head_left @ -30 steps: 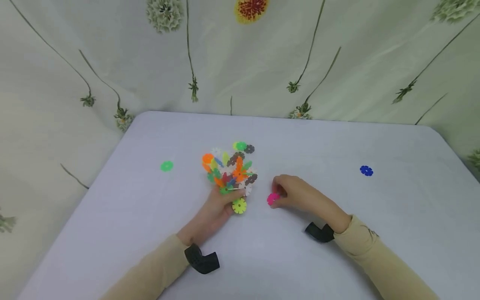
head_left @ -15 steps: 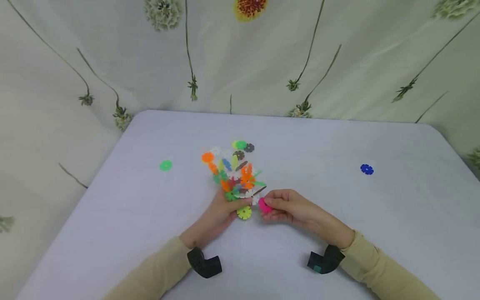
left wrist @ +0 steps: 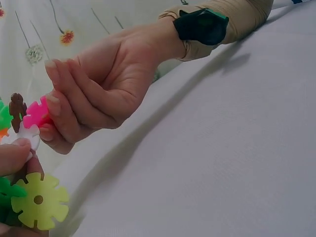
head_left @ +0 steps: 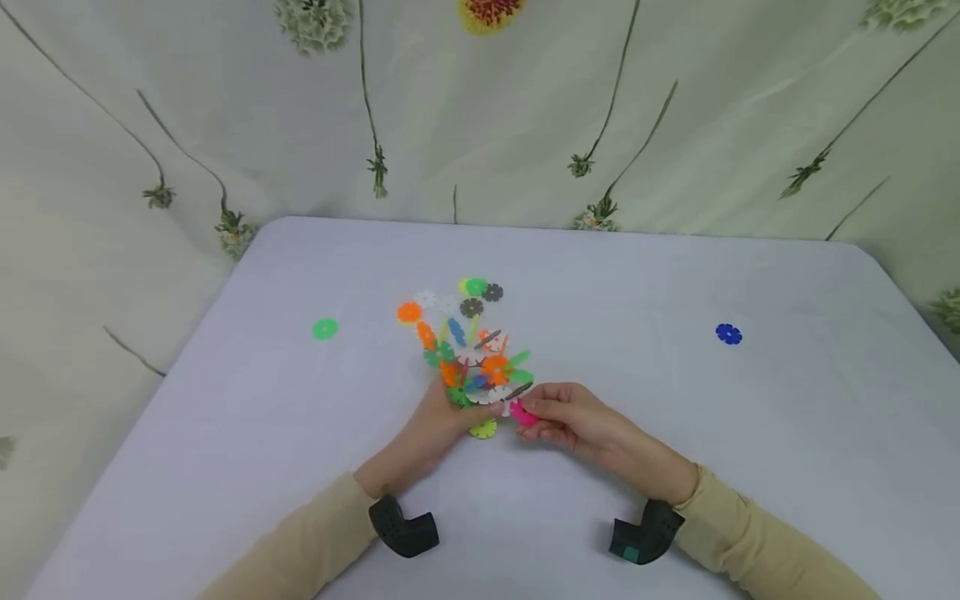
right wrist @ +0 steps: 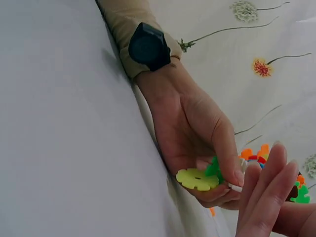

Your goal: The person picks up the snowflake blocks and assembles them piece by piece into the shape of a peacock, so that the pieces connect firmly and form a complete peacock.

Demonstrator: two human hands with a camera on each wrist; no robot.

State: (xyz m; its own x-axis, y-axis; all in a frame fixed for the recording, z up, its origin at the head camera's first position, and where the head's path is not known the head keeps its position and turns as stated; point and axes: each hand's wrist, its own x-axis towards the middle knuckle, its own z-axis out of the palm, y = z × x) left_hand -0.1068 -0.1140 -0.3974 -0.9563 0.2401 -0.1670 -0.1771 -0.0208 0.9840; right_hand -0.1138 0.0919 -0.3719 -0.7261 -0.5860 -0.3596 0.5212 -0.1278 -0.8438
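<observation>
My left hand (head_left: 431,423) holds a cluster of interlocked plastic snowflake discs (head_left: 495,369) in orange, green, white, blue and brown. Its thumb lies on a white disc (left wrist: 23,138) at the near side. A yellow disc (left wrist: 42,201) sticks out below that thumb, and the right wrist view shows it edge-on beside the palm. Between thumb and fingers, my right hand (head_left: 581,423) pinches a pink snowflake disc (head_left: 522,412). In the left wrist view the pink disc overlaps the white disc's edge, close to a brown disc (left wrist: 18,111). The right fingers hide much of the cluster in the right wrist view.
Loose discs lie on the white table (head_left: 600,300): a green one (head_left: 325,329) at left, a blue one (head_left: 728,334) at right. Behind the cluster are an orange disc (head_left: 408,312), a dark disc (head_left: 492,292) and several others. A flower-print cloth (head_left: 510,125) hangs behind the table.
My right hand has lifted the pink disc from the table and brought it left to the cluster's edge. The left hand has turned the cluster slightly and moved it a little nearer.
</observation>
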